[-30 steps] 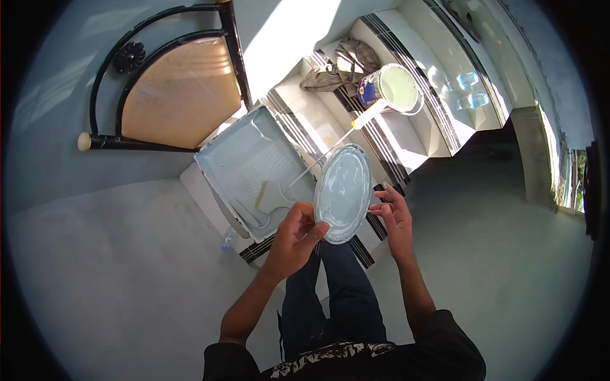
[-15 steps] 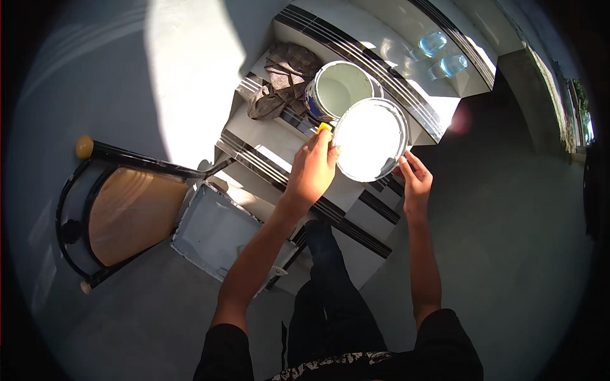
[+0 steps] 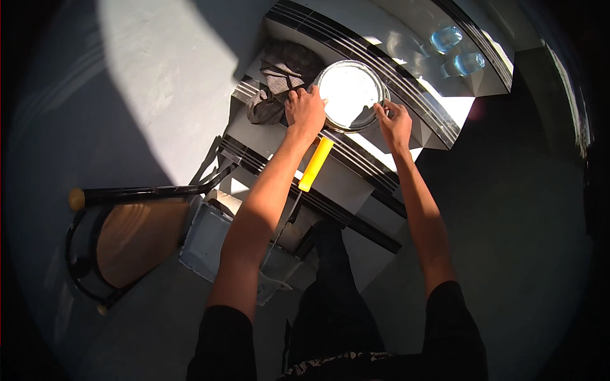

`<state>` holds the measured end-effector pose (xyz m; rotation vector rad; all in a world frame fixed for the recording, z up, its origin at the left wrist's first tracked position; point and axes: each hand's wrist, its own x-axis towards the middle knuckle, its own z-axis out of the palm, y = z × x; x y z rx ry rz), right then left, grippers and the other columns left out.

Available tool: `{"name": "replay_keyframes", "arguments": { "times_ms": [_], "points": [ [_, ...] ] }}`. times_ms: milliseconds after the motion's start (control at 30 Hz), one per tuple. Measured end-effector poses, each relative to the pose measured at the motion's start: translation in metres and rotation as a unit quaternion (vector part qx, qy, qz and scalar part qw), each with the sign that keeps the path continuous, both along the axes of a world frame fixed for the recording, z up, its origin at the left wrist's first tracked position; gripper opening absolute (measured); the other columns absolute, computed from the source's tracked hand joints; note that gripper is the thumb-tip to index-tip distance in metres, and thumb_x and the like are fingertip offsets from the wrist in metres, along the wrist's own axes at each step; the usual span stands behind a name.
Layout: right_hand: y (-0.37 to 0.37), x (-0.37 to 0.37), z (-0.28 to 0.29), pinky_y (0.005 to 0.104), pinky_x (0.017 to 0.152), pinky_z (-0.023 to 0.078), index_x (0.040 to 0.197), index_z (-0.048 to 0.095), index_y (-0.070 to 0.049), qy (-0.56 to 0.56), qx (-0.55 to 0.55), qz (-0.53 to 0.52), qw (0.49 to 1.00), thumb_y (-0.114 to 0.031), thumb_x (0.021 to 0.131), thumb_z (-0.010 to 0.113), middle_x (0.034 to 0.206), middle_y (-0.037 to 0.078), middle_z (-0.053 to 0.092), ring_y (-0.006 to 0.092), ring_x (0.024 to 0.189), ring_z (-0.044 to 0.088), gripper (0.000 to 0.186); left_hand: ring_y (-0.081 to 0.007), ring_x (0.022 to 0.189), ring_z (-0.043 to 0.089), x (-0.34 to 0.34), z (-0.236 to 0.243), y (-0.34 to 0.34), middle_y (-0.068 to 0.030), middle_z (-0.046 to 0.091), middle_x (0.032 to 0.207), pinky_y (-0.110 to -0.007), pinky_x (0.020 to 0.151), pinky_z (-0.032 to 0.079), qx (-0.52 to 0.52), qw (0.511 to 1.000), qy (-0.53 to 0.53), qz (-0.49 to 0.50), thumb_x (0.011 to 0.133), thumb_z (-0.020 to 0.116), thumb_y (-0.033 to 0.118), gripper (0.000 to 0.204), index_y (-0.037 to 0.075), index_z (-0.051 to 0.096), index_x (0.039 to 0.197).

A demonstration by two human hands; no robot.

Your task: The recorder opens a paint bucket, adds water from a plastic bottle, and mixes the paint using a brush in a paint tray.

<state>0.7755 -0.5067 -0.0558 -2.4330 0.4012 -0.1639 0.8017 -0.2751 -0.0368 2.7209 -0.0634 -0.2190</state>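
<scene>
A round white lid (image 3: 348, 94) lies over the mouth of the paint bucket (image 3: 386, 95), whose side is mostly hidden under it. My left hand (image 3: 306, 113) has its fingers curled at the lid's left edge. On the opposite edge, the fingertips of my right hand (image 3: 395, 124) pinch the rim. Below the lid, a yellow roller handle (image 3: 316, 165) leans against the steps, its thin metal rod running down toward the grey paint tray (image 3: 206, 238). My left forearm covers part of that tray.
A dark checked cloth (image 3: 279, 79) is bunched left of the bucket on the striped steps (image 3: 343, 171). Two clear bluish bottles (image 3: 462, 64) lie on a higher step. A chair with a wooden panel (image 3: 140, 241) and black metal frame is at the left.
Both hands have moved the lid up and left, from in front of the open bucket onto its mouth. The yellow handle, mostly hidden before, now shows below the left hand.
</scene>
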Motion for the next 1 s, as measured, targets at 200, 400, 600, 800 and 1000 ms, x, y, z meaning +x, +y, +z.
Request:
{"name": "replay_keyframes", "arguments": {
  "times_ms": [200, 400, 600, 800, 1000],
  "points": [
    [0.002, 0.001, 0.021, 0.0509, 0.103, 0.036, 0.121, 0.070, -0.013, 0.061, -0.141, 0.042, 0.987, -0.038, 0.085, 0.073, 0.121, 0.009, 0.064, 0.0263, 0.111, 0.061, 0.044, -0.0437, 0.116, 0.054, 0.012, 0.007, 0.002, -0.0264, 0.059, 0.120, -0.054, 0.097, 0.045, -0.033, 0.997, 0.046, 0.048, 0.090, 0.068, 0.038, 0.054, -0.001, 0.052, 0.123],
    [0.023, 0.018, 0.030, 0.0503, 0.109, 0.030, 0.141, 0.053, -0.019, -0.074, -0.234, 0.225, 0.943, -0.038, 0.083, 0.075, 0.148, 0.014, 0.044, 0.0337, 0.134, 0.044, 0.065, -0.0424, 0.110, 0.061, 0.031, -0.013, 0.006, -0.0266, 0.062, 0.118, -0.048, 0.092, 0.050, -0.205, 0.967, 0.058, 0.138, 0.087, 0.070, 0.041, 0.058, 0.002, 0.048, 0.125],
    [0.012, 0.030, 0.009, 0.0499, 0.109, 0.031, 0.142, 0.052, -0.012, -0.108, -0.124, 0.151, 0.975, -0.043, 0.087, 0.072, 0.141, 0.016, 0.053, 0.0322, 0.129, 0.049, 0.066, -0.0351, 0.095, 0.070, 0.036, -0.040, 0.009, -0.0195, 0.070, 0.108, -0.045, 0.081, 0.056, -0.301, 0.930, 0.079, 0.195, 0.088, 0.071, 0.036, 0.042, 0.005, 0.059, 0.115],
    [-0.032, 0.043, -0.031, 0.0238, 0.071, 0.044, 0.106, 0.072, 0.000, 0.089, 0.254, -0.066, 0.961, -0.038, 0.090, 0.073, 0.093, 0.004, 0.067, 0.0103, 0.081, 0.058, 0.041, -0.0239, 0.060, 0.070, 0.031, -0.016, 0.000, -0.0153, 0.071, 0.100, -0.031, 0.051, 0.057, -0.315, 0.913, 0.116, 0.232, 0.089, 0.072, 0.034, 0.040, 0.005, 0.060, 0.114],
    [-0.031, 0.045, -0.031, 0.0282, 0.077, 0.038, 0.108, 0.073, -0.009, 0.149, 0.361, -0.092, 0.916, -0.047, 0.084, 0.078, 0.093, -0.003, 0.065, 0.0094, 0.090, 0.054, 0.045, -0.0251, 0.080, 0.072, 0.032, -0.013, 0.009, -0.0148, 0.069, 0.108, -0.034, 0.054, 0.062, -0.349, 0.884, 0.160, 0.268, 0.087, 0.074, 0.025, 0.035, 0.006, 0.058, 0.111]
  ]
}}
